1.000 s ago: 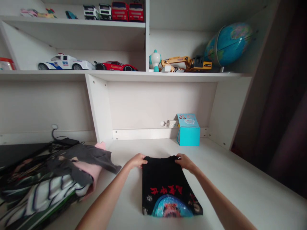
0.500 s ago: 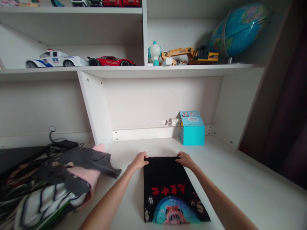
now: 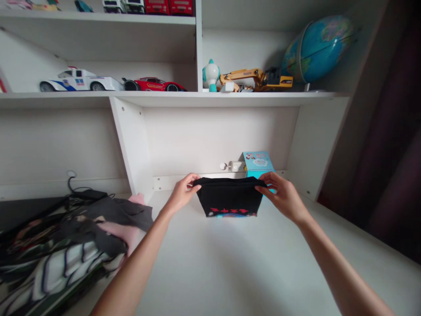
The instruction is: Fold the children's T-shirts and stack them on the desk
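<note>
A folded black T-shirt (image 3: 230,195) with red lettering and a blue print hangs between both hands above the white desk. At its top left corner, my left hand (image 3: 184,189) pinches the cloth between thumb and fingers. My right hand (image 3: 279,193) grips the top right corner the same way. The printed front faces me, foreshortened, with the blue print at the lower edge blurred by motion. I cannot tell whether that lower edge touches the desk.
Left on the desk (image 3: 210,272) lies a heap of clothes (image 3: 66,263), grey, pink and striped. Behind the shirt stands a turquoise desk calendar (image 3: 258,161), partly hidden, beside a power socket (image 3: 237,166). The shelf above holds toy cars (image 3: 153,84), a toy excavator (image 3: 263,79) and a globe (image 3: 322,48).
Both hands have raised the black T-shirt off its flat place on the desk, up and toward the back. They are now farther apart, and the shirt covers part of the calendar.
</note>
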The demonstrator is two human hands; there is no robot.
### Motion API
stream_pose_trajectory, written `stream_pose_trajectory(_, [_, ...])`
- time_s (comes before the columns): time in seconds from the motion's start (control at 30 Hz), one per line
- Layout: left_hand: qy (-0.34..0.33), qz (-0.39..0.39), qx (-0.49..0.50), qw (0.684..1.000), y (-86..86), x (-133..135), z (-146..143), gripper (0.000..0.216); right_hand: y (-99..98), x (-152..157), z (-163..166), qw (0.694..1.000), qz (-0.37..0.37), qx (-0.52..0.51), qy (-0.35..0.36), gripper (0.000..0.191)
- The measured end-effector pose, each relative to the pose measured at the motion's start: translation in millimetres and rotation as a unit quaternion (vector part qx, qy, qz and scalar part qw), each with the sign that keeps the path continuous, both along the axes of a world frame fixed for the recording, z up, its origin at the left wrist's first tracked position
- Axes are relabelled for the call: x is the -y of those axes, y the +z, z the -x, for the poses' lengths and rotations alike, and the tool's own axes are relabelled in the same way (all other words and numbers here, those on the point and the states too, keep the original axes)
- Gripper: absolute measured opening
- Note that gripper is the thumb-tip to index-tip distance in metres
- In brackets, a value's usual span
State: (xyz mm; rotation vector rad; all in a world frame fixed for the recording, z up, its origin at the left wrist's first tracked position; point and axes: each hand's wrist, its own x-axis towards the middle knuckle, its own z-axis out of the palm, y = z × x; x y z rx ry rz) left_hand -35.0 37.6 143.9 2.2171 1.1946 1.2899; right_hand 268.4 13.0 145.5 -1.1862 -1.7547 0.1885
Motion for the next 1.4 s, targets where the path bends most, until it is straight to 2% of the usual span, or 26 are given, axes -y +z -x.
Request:
stream_pose_trajectory(0.07, [-0.031, 0.026, -0.025, 0.999, 3.0, 25, 5, 0.032, -2.0, 41, 3, 0.999, -0.020, 0.022, 0.014, 0.021])
stream_pose_trajectory(0.1, [-0.052, 0.053, -0.057, 0.996, -0.8, 35, 9, 0.034, -8.5, 61, 4, 0.998, 0.001, 0.051, 0.024, 0.018])
stream_pose_trajectory(0.17, [-0.090, 0.129, -0.154, 0.976, -15.1, 49, 20, 0.036, -27.4, 95, 6, 0.986, 0.090, 0.115, 0.079, 0.017])
stream_pose_trajectory(0.2, [-0.102, 0.178, -0.216, 0.955, -23.5, 54, 25, 0.038, -37.3, 108, 7, 0.971, 0.149, 0.141, 0.121, 0.021])
stream_pose_trajectory(0.27, [-0.096, 0.271, -0.334, 0.898, -37.9, 61, 30, 0.046, -53.0, 123, 6, 0.933, 0.251, 0.165, 0.199, 0.028])
stream_pose_trajectory(0.3, [-0.084, 0.298, -0.370, 0.876, -42.9, 64, 29, 0.051, -58.1, 123, 5, 0.919, 0.278, 0.167, 0.225, 0.028])
stream_pose_trajectory(0.33, [-0.074, 0.305, -0.384, 0.868, -46.5, 68, 24, 0.056, -61.5, 119, 4, 0.913, 0.286, 0.166, 0.238, 0.025])
stream_pose_trajectory(0.37, [-0.069, 0.291, -0.380, 0.875, -49.0, 73, 16, 0.057, -63.9, 111, 3, 0.919, 0.275, 0.161, 0.234, 0.023])
stream_pose_trajectory(0.47, [-0.106, 0.204, -0.334, 0.914, -57.7, 90, -24, 0.052, -73.5, 67, 5, 0.955, 0.193, 0.152, 0.167, 0.028])
stream_pose_trajectory(0.53, [-0.154, 0.169, -0.326, 0.917, -69.2, 103, -52, 0.054, -86.2, 35, 10, 0.965, 0.159, 0.160, 0.137, 0.033])
stream_pose_trajectory(0.6, [-0.187, 0.142, -0.324, 0.916, -83.9, 113, -72, 0.057, -102.3, 10, 16, 0.958, 0.150, 0.193, 0.150, 0.038])
stream_pose_trajectory(0.7, [-0.186, 0.109, -0.322, 0.922, -99.6, 122, -82, 0.053, -124.0, -5, 24, 0.939, 0.160, 0.265, 0.152, 0.042])
stream_pose_trajectory(0.8, [-0.149, 0.093, -0.332, 0.927, -98.4, 123, -76, 0.046, -135.8, 5, 29, 0.929, 0.156, 0.331, 0.049, 0.041])
stream_pose_trajectory(0.87, [-0.112, 0.080, -0.342, 0.930, -92.6, 119, -68, 0.041, -137.8, 22, 32, 0.918, 0.139, 0.368, -0.046, 0.038])
stream_pose_trajectory(0.93, [-0.072, 0.072, -0.354, 0.930, -89.4, 111, -60, 0.036, -136.4, 43, 34, 0.907, 0.127, 0.385, -0.111, 0.036])
stream_pose_trajectory(1.0, [-0.028, 0.067, -0.363, 0.929, -93.1, 101, -53, 0.033, -134.5, 67, 35, 0.916, 0.132, 0.362, -0.114, 0.034])
stream_pose_trajectory(1.07, [0.010, 0.055, -0.359, 0.931, -104.4, 89, -46, 0.032, -136.2, 88, 37, 0.936, 0.135, 0.315, -0.075, 0.031])
stream_pose_trajectory(1.17, [0.038, 0.050, -0.326, 0.943, -128.0, 74, -39, 0.036, -152.7, 108, 47, 0.953, 0.074, 0.289, -0.058, 0.029])
stream_pose_trajectory(1.27, [0.053, 0.075, -0.273, 0.957, -145.7, 66, -35, 0.040, -183.9, 115, 66, 0.943, -0.009, 0.305, -0.132, 0.047])
stream_pose_trajectory(1.33, [0.068, 0.087, -0.247, 0.963, -150.8, 64, -34, 0.040, -204.2, 117, 80, 0.932, -0.023, 0.305, -0.193, 0.057])
stream_pose_trajectory(1.4, [0.082, 0.097, -0.241, 0.962, -152.0, 63, -32, 0.041, -216.6, 122, 89, 0.926, -0.019, 0.300, -0.229, 0.058])
